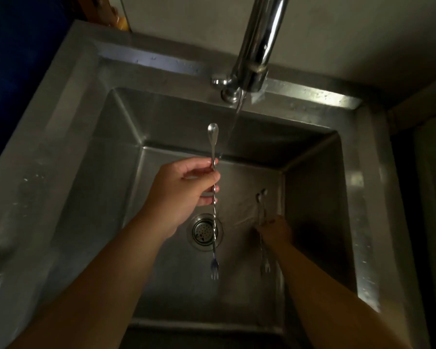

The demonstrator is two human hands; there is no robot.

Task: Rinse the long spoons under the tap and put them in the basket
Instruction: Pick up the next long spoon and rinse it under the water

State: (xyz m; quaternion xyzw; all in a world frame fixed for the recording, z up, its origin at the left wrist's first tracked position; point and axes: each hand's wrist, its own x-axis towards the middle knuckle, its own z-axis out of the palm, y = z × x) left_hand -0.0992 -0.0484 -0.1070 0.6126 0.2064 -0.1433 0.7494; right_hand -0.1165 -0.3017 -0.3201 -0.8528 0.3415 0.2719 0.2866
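Steel sink [312, 172] filling most of frame, drain strainer [205, 232] at centre bottom of the basin. Tap [258, 44] coming down from top centre, thin stream of water [233, 127] running down and slightly left from the spout.

Left hand [184, 190] at frame centre, above the drain: grip pinching one long spoon [214, 187] by the upper part of its twisted stem, thumb and fingertips curled round it. Spoon near vertical, bowl end up just left of the stream, small fork end hanging down below the drain strainer. Stream passing just beside the stem near the fingers; contact with the water hard to tell.

Right hand [275, 230] lower and right of centre, deeper in the basin, dim and partly blurred. Grip closed round a bundle of long spoons [262, 222], at least two, bowl ends up, fork ends down below the hand. Exact count unclear.

Both forearms entering from the bottom edge. Rim of sink wet and spotted along the top and right. Dark blue surface at upper left of frame, pale wall behind the tap.
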